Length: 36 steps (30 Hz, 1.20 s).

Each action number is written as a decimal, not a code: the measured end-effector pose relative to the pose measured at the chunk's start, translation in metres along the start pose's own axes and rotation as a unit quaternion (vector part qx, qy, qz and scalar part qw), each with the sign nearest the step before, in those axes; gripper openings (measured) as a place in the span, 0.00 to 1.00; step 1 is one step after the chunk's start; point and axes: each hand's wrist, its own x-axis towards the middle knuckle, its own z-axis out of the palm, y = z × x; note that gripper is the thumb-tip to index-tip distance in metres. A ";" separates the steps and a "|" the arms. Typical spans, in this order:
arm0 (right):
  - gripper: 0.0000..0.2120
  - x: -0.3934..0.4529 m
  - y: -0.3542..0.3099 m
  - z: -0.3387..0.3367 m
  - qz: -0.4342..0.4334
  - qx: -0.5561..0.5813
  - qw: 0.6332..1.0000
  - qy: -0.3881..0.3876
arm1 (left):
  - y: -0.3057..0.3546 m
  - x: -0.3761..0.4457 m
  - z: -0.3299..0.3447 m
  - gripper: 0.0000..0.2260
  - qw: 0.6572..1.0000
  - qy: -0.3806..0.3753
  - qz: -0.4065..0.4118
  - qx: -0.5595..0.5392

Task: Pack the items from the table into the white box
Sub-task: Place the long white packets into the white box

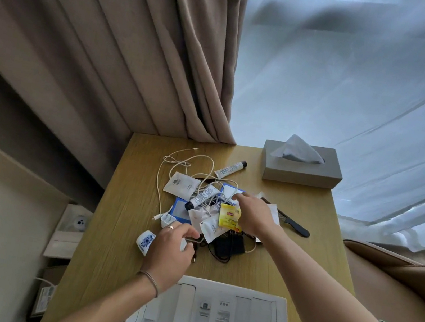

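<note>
A pile of small items lies mid-table: a white charging cable [178,161], two white tubes [231,169] [203,197], white sachets [181,185], a blue-edged card [180,209], a black adapter [228,244], a black comb [293,224] and a blue-patterned white pot [145,240]. My right hand [254,216] is over the pile with the index finger stretched out, and a yellow tea sachet [229,215] is held at its thumb. My left hand [169,248] pinches a thin cable [193,239] at the pile's near edge. The white box [280,304] stands open at the table's near edge.
A grey tissue box [301,172] stands at the far right corner of the wooden table [117,229]. Curtains hang behind. A brown armchair [396,273] is at the right, and a wall socket [76,220] and low items are at the left.
</note>
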 end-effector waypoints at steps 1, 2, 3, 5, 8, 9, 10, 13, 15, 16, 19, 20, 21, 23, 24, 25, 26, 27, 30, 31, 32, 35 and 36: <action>0.28 0.004 0.001 0.003 -0.015 -0.024 1.000 -0.012 | -0.003 0.002 0.000 0.13 1.000 -0.001 -0.005 -0.001; 0.25 0.007 0.002 0.005 -0.029 -0.047 0.998 -0.022 | -0.007 0.004 0.000 0.13 1.000 0.001 -0.009 -0.001; 0.22 0.009 0.004 0.007 -0.040 -0.066 0.997 -0.026 | -0.009 0.005 -0.001 0.12 1.000 0.004 -0.013 0.001; 0.19 0.013 0.006 0.011 -0.057 -0.082 0.995 -0.025 | -0.015 0.008 -0.002 0.11 1.000 0.008 -0.017 0.006; 0.13 0.014 0.005 0.009 -0.073 -0.099 0.992 -0.016 | -0.020 0.010 -0.004 0.09 1.000 0.005 -0.030 0.002; 0.10 0.013 0.005 0.007 -0.081 -0.105 0.991 -0.012 | -0.021 0.011 -0.005 0.09 0.999 0.005 -0.033 -0.002; 0.08 0.013 0.005 0.004 -0.088 -0.109 0.990 -0.006 | -0.022 0.012 -0.005 0.09 0.999 0.005 -0.036 -0.005; 0.05 0.008 0.004 -0.009 -0.101 -0.111 0.988 0.032 | -0.023 0.013 -0.003 0.10 0.999 0.000 -0.044 -0.009; 0.05 0.003 0.004 -0.020 -0.102 -0.115 0.986 0.065 | -0.022 0.015 0.000 0.11 0.999 -0.006 -0.043 -0.015; 0.05 0.000 0.005 -0.025 -0.101 -0.115 0.984 0.086 | -0.020 0.016 0.003 0.12 0.999 -0.009 -0.039 -0.022; 0.04 -0.012 0.011 -0.044 -0.066 -0.074 0.983 0.154 | -0.012 0.019 0.015 0.15 0.998 -0.024 -0.031 -0.049; 0.04 -0.018 0.015 -0.050 -0.039 -0.045 0.984 0.169 | -0.009 0.021 0.021 0.14 0.998 -0.033 -0.030 -0.055; 0.05 -0.023 0.019 -0.055 -0.006 -0.007 0.984 0.176 | -0.005 0.023 0.028 0.13 0.997 -0.045 -0.028 -0.056; 0.07 -0.036 0.028 -0.062 0.057 0.082 0.980 0.172 | 0.006 0.028 0.043 0.11 0.996 -0.069 -0.027 -0.043; 0.07 -0.043 0.033 -0.064 0.076 0.121 0.976 0.166 | 0.012 0.031 0.051 0.10 0.996 -0.081 -0.028 -0.035; 0.07 -0.051 0.039 -0.064 0.085 0.155 0.971 0.163 | 0.019 0.034 0.059 0.10 0.995 -0.093 -0.027 -0.031; 0.07 -0.060 0.044 -0.063 0.089 0.185 0.965 0.163 | 0.027 0.036 0.068 0.10 0.994 -0.105 -0.023 -0.030; 0.07 -0.068 0.049 -0.062 0.093 0.217 0.958 0.163 | 0.035 0.039 0.076 0.10 0.993 -0.117 -0.016 -0.025; 0.07 -0.094 0.068 -0.055 0.128 0.341 0.917 0.163 | 0.057 0.045 0.105 0.09 0.987 -0.157 0.011 0.020; 0.08 -0.102 0.073 -0.051 0.139 0.377 0.901 0.162 | 0.063 0.046 0.114 0.09 0.984 -0.172 0.015 0.042; 0.09 -0.110 0.078 -0.047 0.150 0.404 0.888 0.161 | 0.069 0.048 0.124 0.09 0.981 -0.183 0.019 0.068; 0.11 -0.132 0.089 -0.036 0.183 0.461 0.853 0.164 | 0.081 0.053 0.150 0.14 0.965 -0.192 0.043 0.171; 0.11 -0.139 0.092 -0.033 0.192 0.474 0.843 0.166 | 0.083 0.054 0.158 0.18 0.958 -0.193 0.052 0.206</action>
